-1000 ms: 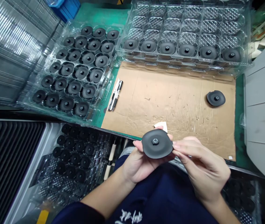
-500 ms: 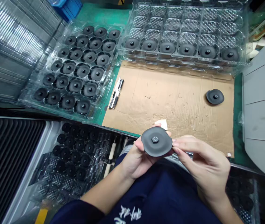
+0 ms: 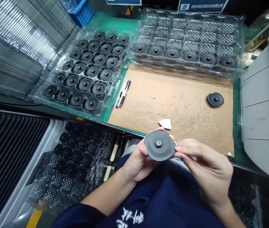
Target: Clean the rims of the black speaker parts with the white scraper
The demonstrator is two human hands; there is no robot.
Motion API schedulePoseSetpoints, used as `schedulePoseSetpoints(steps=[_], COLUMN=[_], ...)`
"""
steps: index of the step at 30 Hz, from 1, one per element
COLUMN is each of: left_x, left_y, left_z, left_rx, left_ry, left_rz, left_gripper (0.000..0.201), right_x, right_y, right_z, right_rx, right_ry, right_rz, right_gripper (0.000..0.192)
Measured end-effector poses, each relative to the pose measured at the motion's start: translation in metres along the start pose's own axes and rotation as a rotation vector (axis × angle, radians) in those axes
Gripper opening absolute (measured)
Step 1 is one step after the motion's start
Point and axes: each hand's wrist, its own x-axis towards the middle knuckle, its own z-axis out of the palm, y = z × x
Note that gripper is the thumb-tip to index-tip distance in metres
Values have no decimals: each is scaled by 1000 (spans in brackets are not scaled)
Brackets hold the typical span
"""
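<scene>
Through the head view, I see the person's left hand [image 3: 136,167] curled under a matte black, rounded disc with a raised hub at its centre [image 3: 160,150]. The left fingers are half open, spread to the disc's width: the thumb presses the left rim and fingertips show at the far edge. The right hand [image 3: 207,167] has its thumb and forefinger nearly together, pinching the disc's right edge, its other fingers folded in. The disc is between the two hands, hub side up, tilted a little, in front of a navy cloth shirt with white lettering [image 3: 169,196].

Just beyond the left fingertips, a small off-white, roughly triangular scrap [image 3: 165,123] lies on a flat brown cardboard sheet [image 3: 179,91]. Farther out and left of the fingers, slim black-and-silver pen-like tools [image 3: 123,94] lie along the sheet's left side. Beyond the right fingers, near the sheet's right edge, sits a second black disc [image 3: 215,99].

Well left of the fingers, a clear plastic tray [image 3: 101,106] holds rows of similar discs. Straight ahead, past the cardboard, stacked clear plastic trays [image 3: 180,24] carry six in their nearest row. A light grey plastic bin [image 3: 257,107] stands off to the right.
</scene>
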Motion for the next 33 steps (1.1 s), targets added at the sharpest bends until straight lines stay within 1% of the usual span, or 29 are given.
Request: schedulePoseSetpoints(steps=[2,4,8,12,15,17,19,20,22,24,25,26,27,29,31,33], left_x=[-4,-6,-9,-11,-12,-13,-13,-13,-13,-13,-13,-13,-13,-13,-13,-13], left_y=[-1,-3,-8,-11,-14,-15,-17,-17,-17,-17,-17,-17,-16,-16,-16,-16], left_z=[0,0,1,2,3,4,5,5,5,4,3,3,2,2,2,3], left_rx=[-14,-45,-167,-238,-245,-250,-266,-276,-295,-308,-310,-313,-317,-332,-349,-362], left_ry=[-16,-34,-60,-68,-67,-50,-30,-26,-46,-75,-80,-80,-77,-73,-78,-76], left_rz=[12,-4,-103,-175,-200,-209,-213,-217,-227,-233,-233,-232,-233,-240,-243,-241], left_gripper=[58,57,55,56,59,59,57,56,54,55,55,56,56,54,52,51], right_x=[-2,-5,-12,-19,-19,-17,-15,-15,-16,-19,-21,-22,-23,-25,-25,-25], right_y=[-2,-3,-2,-1,-4,-7,-10,-10,-9,-7,-5,-4,-3,-2,-2,-3], right_z=[1,2,4,5,4,3,1,0,-3,-5,-6,-7,-8,-8,-7,-6], right_rx=[4,7,19,23,-46,-141,-212,-201,-41,199,287,336,352,324,240,82], right_ry=[1,6,6,40,-29,-111,-157,-173,-194,-181,-154,-114,-73,-11,13,7], right_rz=[21,39,55,64,68,29,2,15,91,173,193,199,197,171,114,21], right_gripper=[29,28,26,29,32,33,29,25,17,28,32,33,29,16,5,15])
